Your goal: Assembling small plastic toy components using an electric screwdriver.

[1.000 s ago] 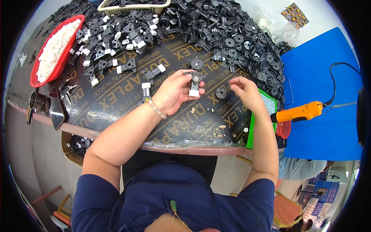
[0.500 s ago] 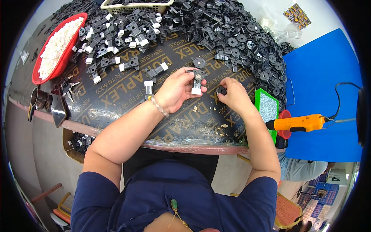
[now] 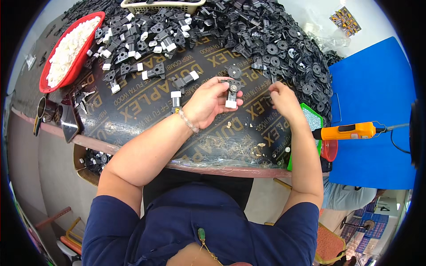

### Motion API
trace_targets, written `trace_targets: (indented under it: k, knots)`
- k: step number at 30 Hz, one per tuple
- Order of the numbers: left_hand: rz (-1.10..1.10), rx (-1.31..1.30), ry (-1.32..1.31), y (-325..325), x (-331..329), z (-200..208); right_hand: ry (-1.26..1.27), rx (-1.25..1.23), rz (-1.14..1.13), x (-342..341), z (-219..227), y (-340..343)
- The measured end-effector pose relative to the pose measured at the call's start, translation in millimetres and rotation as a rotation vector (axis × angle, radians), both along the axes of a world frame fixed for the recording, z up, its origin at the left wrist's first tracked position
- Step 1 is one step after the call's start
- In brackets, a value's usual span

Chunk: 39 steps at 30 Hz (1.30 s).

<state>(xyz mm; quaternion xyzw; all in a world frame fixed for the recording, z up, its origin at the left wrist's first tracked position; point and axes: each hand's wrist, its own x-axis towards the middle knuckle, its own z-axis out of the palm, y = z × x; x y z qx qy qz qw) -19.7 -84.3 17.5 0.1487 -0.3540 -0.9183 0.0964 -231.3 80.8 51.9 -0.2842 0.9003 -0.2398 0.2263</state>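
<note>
Change: the loose disc left of the tray (image 3: 290, 164) is gone; the right hand (image 3: 284, 103) has shifted towards the tray, perhaps carrying it.
Right hand: fingers bent inward; cannot tell its hold.
Left hand (image 3: 205, 103): thumb and fingers pinch the part (image 3: 232, 92).
Part: left of the tray; black, white-tipped, metal-centred.

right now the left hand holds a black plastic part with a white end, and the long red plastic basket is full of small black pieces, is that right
No: the small pieces in the long red plastic basket are white, not black, as the head view shows. The left hand holds a black plastic part with a white end.
</note>
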Motion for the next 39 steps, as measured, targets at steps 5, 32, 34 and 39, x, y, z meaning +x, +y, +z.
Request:
trace_targets:
  k: [5, 32, 34, 39]
  knots:
    - [-0.020, -0.012, -0.008, 1.1, 0.9, -1.2, 0.336, -0.067, 0.350, 1.8, 9.3, 20.0]
    - [-0.038, -0.009, -0.014, 6.7, 1.8, 1.4, 0.239, -0.469, 0.565, 77.5, 37.2, -21.4]
    - [-0.048, 0.004, -0.006, 6.6, 1.3, -1.4, 0.288, -0.454, 0.588, 78.0, 36.9, -24.8]
    - [-0.035, 0.013, 0.012, 7.9, 1.7, -2.6, 0.325, -0.390, 0.620, 80.8, 38.9, -29.5]
